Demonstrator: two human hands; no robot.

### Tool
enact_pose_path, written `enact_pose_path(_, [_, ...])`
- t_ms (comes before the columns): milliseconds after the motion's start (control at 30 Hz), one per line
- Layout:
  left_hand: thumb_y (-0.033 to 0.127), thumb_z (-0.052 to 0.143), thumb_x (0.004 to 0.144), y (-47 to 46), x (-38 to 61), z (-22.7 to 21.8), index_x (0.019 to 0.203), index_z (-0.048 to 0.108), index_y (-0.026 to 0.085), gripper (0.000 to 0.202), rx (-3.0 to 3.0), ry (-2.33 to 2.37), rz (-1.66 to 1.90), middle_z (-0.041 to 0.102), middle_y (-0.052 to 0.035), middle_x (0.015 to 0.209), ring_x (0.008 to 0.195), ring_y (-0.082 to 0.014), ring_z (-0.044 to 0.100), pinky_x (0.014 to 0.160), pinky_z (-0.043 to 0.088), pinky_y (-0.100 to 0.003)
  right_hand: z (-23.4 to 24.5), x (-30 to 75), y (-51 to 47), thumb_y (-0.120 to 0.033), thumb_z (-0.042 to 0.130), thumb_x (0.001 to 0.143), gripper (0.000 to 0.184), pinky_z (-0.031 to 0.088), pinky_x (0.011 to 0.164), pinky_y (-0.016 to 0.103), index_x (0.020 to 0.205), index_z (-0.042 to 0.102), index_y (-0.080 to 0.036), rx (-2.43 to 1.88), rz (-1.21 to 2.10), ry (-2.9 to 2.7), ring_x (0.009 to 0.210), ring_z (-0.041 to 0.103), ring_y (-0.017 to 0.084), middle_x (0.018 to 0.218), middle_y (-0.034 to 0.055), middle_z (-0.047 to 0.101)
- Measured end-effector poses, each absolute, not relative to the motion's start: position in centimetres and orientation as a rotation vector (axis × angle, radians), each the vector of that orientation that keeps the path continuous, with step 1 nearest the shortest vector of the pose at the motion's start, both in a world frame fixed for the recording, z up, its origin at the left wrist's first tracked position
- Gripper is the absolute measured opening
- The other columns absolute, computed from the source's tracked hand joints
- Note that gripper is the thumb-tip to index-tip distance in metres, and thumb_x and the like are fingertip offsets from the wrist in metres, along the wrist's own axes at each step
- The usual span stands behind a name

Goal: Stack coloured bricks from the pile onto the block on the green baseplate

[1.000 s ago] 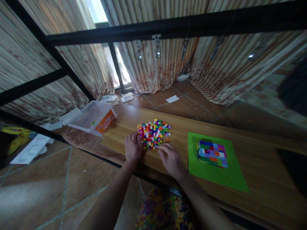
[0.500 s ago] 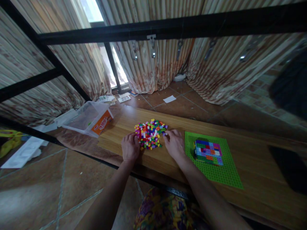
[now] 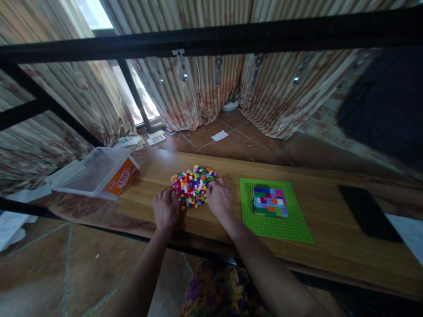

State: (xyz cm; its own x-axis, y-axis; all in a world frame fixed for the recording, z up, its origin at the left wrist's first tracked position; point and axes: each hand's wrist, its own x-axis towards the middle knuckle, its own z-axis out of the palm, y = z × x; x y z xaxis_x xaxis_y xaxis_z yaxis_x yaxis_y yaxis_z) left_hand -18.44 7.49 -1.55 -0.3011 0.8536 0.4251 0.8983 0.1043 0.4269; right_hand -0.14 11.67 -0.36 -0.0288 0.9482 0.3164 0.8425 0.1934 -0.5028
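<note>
A loose heap of small coloured building bricks (image 3: 194,187) lies on the wooden board. At its left edge rests my left hand (image 3: 166,209), fingers curled down against the bricks; whatever they pinch is hidden. Against the heap's right side, my right hand (image 3: 220,197) has thumb and fingers drawn together, and any brick between them is too small to make out. To the right lies a green studded baseplate (image 3: 274,231), bearing a low block built of many-coloured bricks (image 3: 269,201).
A clear plastic box (image 3: 94,171) with an orange label stands at the board's left end. A black flat object (image 3: 368,213) and a white sheet (image 3: 408,233) lie to the right. A black metal bar (image 3: 211,42) crosses beyond the wooden board (image 3: 205,224).
The view has swung right, so everything sits further left. My right hand has moved slightly in toward the heap and its fingers have closed more. My left hand stays at the heap's left edge.
</note>
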Motion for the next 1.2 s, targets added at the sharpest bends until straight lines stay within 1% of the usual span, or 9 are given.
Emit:
enact_pose_path(167, [0.034, 0.036, 0.093, 7.6, -18.5, -1.3, 0.097, 0.065, 0.017, 0.034, -1.854, -2.246, -0.938, 0.068, -0.0115, 0.102, 0.1, -0.0259, 0.058, 0.093, 0.043, -0.042, 0.3, -0.1, 10.7, -0.02, 0.05, 0.088, 0.015, 0.044, 0.083, 0.034, 0.09, 0.065, -0.02, -1.628, 0.36, -1.859, 0.092, 0.055, 0.022, 0.094, 0.009, 0.063])
enact_pose_path(233, [0.034, 0.036, 0.093, 7.6, -18.5, -1.2, 0.097, 0.065, 0.017, 0.034, -1.851, -2.245, -0.939, 0.067, -0.0121, 0.103, 0.101, -0.0264, 0.057, 0.093, 0.043, -0.042, 0.5, 0.1, 10.0, -0.02, 0.049, 0.089, 0.015, 0.044, 0.08, 0.032, 0.092, 0.064, -0.019, -1.596, 0.434, -1.822, 0.087, 0.058, 0.02, 0.091, 0.0071, 0.064])
enact_pose_path(333, [0.034, 0.037, 0.092, 7.6, -18.6, -1.2, 0.098, 0.065, 0.017, 0.034, -1.844, -2.248, -0.948, 0.067, -0.0127, 0.103, 0.1, -0.0267, 0.057, 0.093, 0.043, -0.043, 0.8, 0.9, 8.7, -0.019, 0.051, 0.087, 0.014, 0.046, 0.074, 0.027, 0.091, 0.064, -0.02, -1.493, 0.557, -1.768, 0.078, 0.06, 0.017, 0.086, 0.0041, 0.065])
enact_pose_path(500, [0.035, 0.036, 0.093, 7.6, -18.6, -1.3, 0.098, 0.065, 0.017, 0.034, -1.844, -2.257, -0.939, 0.067, -0.0126, 0.104, 0.1, -0.0268, 0.057, 0.093, 0.043, -0.042, 0.6, 3.5, 6.2, -0.019, 0.049, 0.086, 0.021, 0.05, 0.071, 0.025, 0.098, 0.067, -0.023, -1.354, 0.715, -1.609, 0.077, 0.063, 0.014, 0.09, 0.0027, 0.067])
enact_pose_path(633, [0.035, 0.036, 0.093, 7.4, -18.5, -1.3, 0.098, 0.065, 0.018, 0.034, -1.844, -2.276, -0.938, 0.067, -0.0115, 0.103, 0.099, -0.026, 0.057, 0.092, 0.043, -0.041, -0.1, 4.9, 5.7, -0.018, 0.05, 0.085, 0.022, 0.05, 0.074, 0.028, 0.098, 0.068, -0.022, -1.442, 0.647, -1.678, 0.079, 0.064, 0.017, 0.088, 0.004, 0.068])
enact_pose_path(800, [0.034, 0.036, 0.093, 7.3, -18.3, -1.3, 0.099, 0.066, 0.018, 0.034, -1.82, -2.295, -0.961, 0.067, -0.0111, 0.105, 0.1, -0.0256, 0.057, 0.092, 0.043, -0.041, -0.6, 4.2, 6.4, -0.016, 0.054, 0.084, 0.022, 0.048, 0.08, 0.03, 0.1, 0.067, -0.023, -1.45, 0.559, -1.931, 0.085, 0.064, 0.018, 0.092, 0.0042, 0.069])
enact_pose_path(967, [0.033, 0.037, 0.093, 7.2, -18.1, -1.1, 0.098, 0.066, 0.019, 0.033, -1.805, -2.315, -0.979, 0.067, -0.0103, 0.104, 0.099, -0.0249, 0.057, 0.093, 0.043, -0.041, -0.4, 3.1, 6.7, -0.017, 0.056, 0.084, 0.025, 0.047, 0.082, 0.032, 0.107, 0.066, -0.023, -1.437, 0.545, -1.986, 0.09, 0.062, 0.019, 0.098, 0.0049, 0.066])
enact_pose_path(1100, [0.032, 0.038, 0.093, 7.2, -18.0, -1.1, 0.098, 0.066, 0.018, 0.032, -1.795, -2.319, -0.991, 0.067, -0.0102, 0.103, 0.099, -0.0249, 0.058, 0.093, 0.043, -0.041, -0.1, 2.1, 6.9, -0.019, 0.053, 0.088, 0.019, 0.047, 0.078, 0.031, 0.096, 0.07, -0.024, -1.366, 0.503, -2.002, 0.088, 0.06, 0.02, 0.092, 0.0048, 0.064])
enact_pose_path(1200, [0.033, 0.038, 0.093, 7.2, -18.0, -1.2, 0.097, 0.066, 0.019, 0.032, -1.79, -2.321, -1.003, 0.067, -0.0097, 0.103, 0.099, -0.0246, 0.058, 0.093, 0.044, -0.041, -0.1, 1.1, 7.2, -0.022, 0.054, 0.089, 0.017, 0.046, 0.078, 0.031, 0.092, 0.07, -0.024, -1.311, 0.488, -2.041, 0.087, 0.058, 0.019, 0.088, 0.0046, 0.062])
